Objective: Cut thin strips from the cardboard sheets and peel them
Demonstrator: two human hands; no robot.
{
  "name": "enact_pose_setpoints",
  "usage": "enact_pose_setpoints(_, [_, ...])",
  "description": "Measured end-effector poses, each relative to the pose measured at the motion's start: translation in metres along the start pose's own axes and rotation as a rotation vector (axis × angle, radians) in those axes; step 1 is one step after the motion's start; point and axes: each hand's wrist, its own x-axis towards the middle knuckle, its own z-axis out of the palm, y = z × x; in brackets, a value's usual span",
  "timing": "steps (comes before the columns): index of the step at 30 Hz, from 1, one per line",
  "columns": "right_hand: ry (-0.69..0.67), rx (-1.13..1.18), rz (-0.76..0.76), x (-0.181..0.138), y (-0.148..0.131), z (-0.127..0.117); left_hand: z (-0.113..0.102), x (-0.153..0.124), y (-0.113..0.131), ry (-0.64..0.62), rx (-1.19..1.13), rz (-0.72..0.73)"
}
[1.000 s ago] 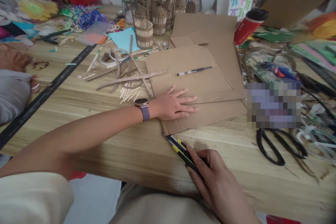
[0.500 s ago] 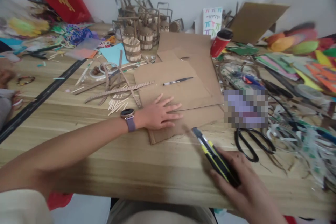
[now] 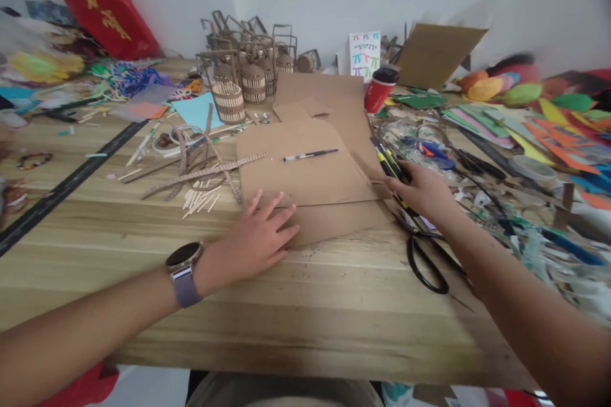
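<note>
My left hand (image 3: pixel 251 236), with a watch on its wrist, rests with fingers spread at the lower left corner of the stacked cardboard sheets (image 3: pixel 286 181). A dark pen (image 3: pixel 310 156) lies across the top sheet. At the right side of the cardboard, my right hand (image 3: pixel 424 191) has its fingers closed around a yellow-and-black utility knife (image 3: pixel 386 158), whose front end points up and left. Black-handled scissors (image 3: pixel 427 267) lie just below this hand, their blades partly hidden.
Curled cardboard strips (image 3: pixel 205 172) and small sticks (image 3: pixel 200 197) lie left of the cardboard. Small woven baskets (image 3: pixel 229 102) stand at the back, near a red lidded cup (image 3: pixel 380 90). Coloured sheets (image 3: pixel 534 140) and tangled scraps crowd the right. A bead bracelet (image 3: pixel 34 160) lies far left.
My right hand has carried the utility knife up and away from the table's front edge to the cardboard's right side. My left hand has slid left and nearer, toward the cardboard's corner.
</note>
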Motion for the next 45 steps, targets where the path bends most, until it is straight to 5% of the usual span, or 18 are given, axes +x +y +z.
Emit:
enact_pose_setpoints(5, [0.049, -0.057, -0.177, 0.002, -0.018, 0.019, 0.006, -0.024, 0.0, 0.094, 0.01, -0.248])
enact_pose_setpoints(12, [-0.178, -0.107, -0.793, -0.042, -0.031, 0.03, 0.021, -0.048, -0.003, 0.226, -0.257, -0.565])
enact_pose_setpoints(19, [-0.16, -0.25, -0.913, -0.032, -0.032, 0.032, -0.006, -0.045, -0.001, 0.516, -0.981, -0.943])
enact_pose_setpoints(25, [-0.112, -0.301, -0.951, -0.03, -0.032, 0.032, -0.001, -0.044, 0.006, 0.842, -1.253, -0.983])
enact_pose_setpoints(28, [-0.128, -0.321, -0.927, -0.03, -0.035, 0.03, 0.007, -0.049, 0.01, 0.621, -1.102, -0.938])
enact_pose_setpoints(33, [-0.124, -0.379, -0.923, -0.024, -0.044, 0.019, 0.018, -0.049, 0.011, 0.247, -0.392, -0.45])
enact_pose_setpoints(36, [-0.07, -0.394, -0.961, -0.023, -0.047, 0.018, 0.022, -0.041, 0.011, 0.085, -0.172, -0.376])
enact_pose_setpoints(40, [0.026, -0.441, -1.02, -0.025, -0.049, 0.021, 0.015, -0.036, 0.015, -0.08, -0.134, -0.348])
enact_pose_setpoints(45, [-0.022, -0.468, -1.005, -0.032, -0.055, 0.025, -0.017, -0.061, 0.02, -0.286, -0.413, -0.404])
